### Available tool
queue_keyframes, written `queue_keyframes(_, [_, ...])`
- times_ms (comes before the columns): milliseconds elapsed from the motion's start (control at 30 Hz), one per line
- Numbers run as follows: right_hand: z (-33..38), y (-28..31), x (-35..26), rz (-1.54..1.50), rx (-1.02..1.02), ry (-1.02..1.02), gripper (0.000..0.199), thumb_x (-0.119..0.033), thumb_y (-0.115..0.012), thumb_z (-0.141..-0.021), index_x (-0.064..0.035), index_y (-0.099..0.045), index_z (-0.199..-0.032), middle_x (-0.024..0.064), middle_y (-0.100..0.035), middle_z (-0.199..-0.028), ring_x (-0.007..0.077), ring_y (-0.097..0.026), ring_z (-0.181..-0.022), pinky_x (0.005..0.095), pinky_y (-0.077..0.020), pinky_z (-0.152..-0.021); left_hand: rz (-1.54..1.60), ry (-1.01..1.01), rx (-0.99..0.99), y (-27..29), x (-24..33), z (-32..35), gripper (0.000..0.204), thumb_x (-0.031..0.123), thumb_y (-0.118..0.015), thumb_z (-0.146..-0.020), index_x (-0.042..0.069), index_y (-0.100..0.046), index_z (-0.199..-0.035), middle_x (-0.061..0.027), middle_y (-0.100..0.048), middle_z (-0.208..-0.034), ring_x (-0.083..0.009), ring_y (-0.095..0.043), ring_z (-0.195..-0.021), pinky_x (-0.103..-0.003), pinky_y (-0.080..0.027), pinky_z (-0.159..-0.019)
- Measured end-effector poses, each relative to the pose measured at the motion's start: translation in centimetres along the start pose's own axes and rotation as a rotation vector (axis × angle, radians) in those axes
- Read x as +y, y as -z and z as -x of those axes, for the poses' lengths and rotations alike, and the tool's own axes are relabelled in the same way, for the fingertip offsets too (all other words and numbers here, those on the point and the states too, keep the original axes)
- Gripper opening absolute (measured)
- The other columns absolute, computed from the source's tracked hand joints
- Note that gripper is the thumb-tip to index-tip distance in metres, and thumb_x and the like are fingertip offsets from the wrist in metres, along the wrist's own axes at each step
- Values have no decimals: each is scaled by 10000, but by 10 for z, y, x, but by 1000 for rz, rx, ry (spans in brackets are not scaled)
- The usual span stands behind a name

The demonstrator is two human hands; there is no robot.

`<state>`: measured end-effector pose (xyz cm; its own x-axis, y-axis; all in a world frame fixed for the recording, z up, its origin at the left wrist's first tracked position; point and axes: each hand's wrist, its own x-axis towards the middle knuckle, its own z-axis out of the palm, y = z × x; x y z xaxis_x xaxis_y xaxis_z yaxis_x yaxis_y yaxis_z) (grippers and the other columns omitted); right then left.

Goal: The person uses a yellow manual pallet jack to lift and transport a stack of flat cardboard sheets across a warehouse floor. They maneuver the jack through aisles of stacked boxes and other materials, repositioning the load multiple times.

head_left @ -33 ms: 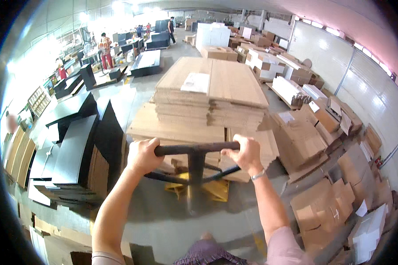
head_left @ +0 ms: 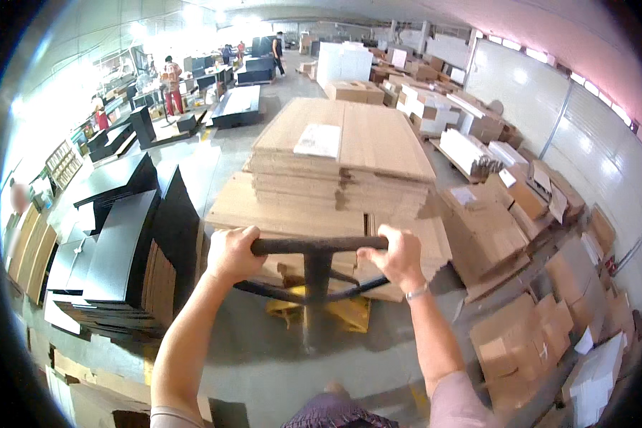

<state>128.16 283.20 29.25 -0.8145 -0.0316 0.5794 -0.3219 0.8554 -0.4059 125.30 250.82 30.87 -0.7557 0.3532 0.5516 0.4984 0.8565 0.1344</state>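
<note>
ok, i've got left hand [head_left: 233, 255] and right hand [head_left: 398, 258] wrapped round opposite ends of the pallet jack handle [head_left: 321, 245], with the flat cardboard stack [head_left: 385, 135] straight ahead, apparently loaded on the yellow jack [head_left: 354, 314]. reads as the steering step; next move calls for even force and clearance from the black panels [head_left: 121, 246].

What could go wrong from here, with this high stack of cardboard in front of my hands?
The cardboard stack has uneven layers, so the upper sheets might slip if jolted. It also rises well above the dark handle, and may hide low things just behind it. Black panels on the left and a brown cardboard pile on the right lie near, so its corners could catch them.
</note>
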Motion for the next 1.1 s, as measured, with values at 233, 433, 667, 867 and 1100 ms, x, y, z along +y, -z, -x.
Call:
queue_keyframes(233, [-8, -23, -56, 80, 10, -215, 550, -522, -811, -657, -19, -602, -733, 145, -614, -595, 338, -603, -559, 404, -453, -528, 73, -246, 56, -41, -82, -54, 256, 227, -726, -608, 104, -541, -737, -73, -607, -678, -303, -630, -637, -428, -508, -583])
queue_keyframes(433, [8, -41, -104, 216, 184, -336, 478, -389, -829, -680, -26, -519, -691, 170, -593, -624, 383, -592, -606, 433, -430, -547, 193, -427, 118, -77, -114, -103, 228, 232, -707, -611, 126, -528, -703, -55, -575, -598, -301, -613, -582, -410, -492, -515])
queue_keyframes(667, [5, -79, -170, 355, 286, -528, 423, -268, -827, -691, -3, -511, -786, 195, -592, -723, 410, -581, -685, 462, -421, -594, 365, -644, 173, -118, -146, -159, 218, 252, -702, -664, 137, -516, -658, -62, -538, -526, -314, -570, -494, -414, -457, -465])
queue_keyframes(867, [18, -82, -169, 213, 270, -536, 322, -128, -763, -746, -22, -535, -947, 158, -609, -850, 372, -618, -672, 427, -468, -550, 430, -733, 191, -137, -151, -173, 265, 278, -706, -715, 134, -494, -649, -55, -516, -520, -289, -568, -487, -393, -440, -446])
queue_keyframes(1100, [31, -105, -139, 390, 637, -561, 235, -57, -734, -696, -38, -506, -752, 162, -503, -611, 375, -527, -550, 389, -395, -508, 487, -779, 244, -137, -144, -180, 304, 247, -729, -697, 123, -462, -621, -52, -475, -525, -273, -516, -444, -371, -415, -425])
